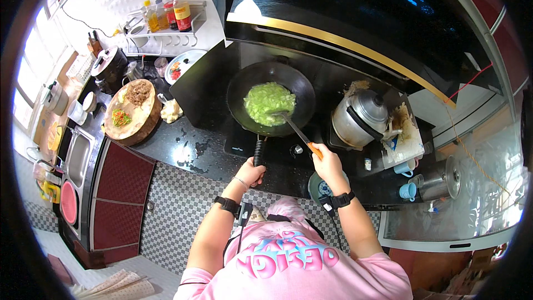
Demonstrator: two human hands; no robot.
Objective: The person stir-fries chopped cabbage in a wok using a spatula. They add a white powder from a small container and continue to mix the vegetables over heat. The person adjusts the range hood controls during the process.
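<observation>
A dark wok [300, 79] sits on the gas stove [275, 150], with chopped pale-green vegetables [268, 101] spread over its bottom. My left hand [250, 173] is closed around the wok's black ribbed handle [259, 153]. In my right hand [328, 162] is a metal spatula [296, 128], gripped by its orange handle end. The spatula's blade rests at the lower right of the vegetables, partly hidden among them. Just below my right hand, partly covered by it, a patterned bowl [315, 186] stands at the counter's edge.
A metal kettle [359, 118] stands on the right burner. Left of the stove, a round wooden chopping block [139, 127] bears shredded meat [138, 93] and chopped peppers [121, 118]. Sauce bottles [182, 10] stand on a wall rack. The range hood [316, 29] overhangs the stove's back.
</observation>
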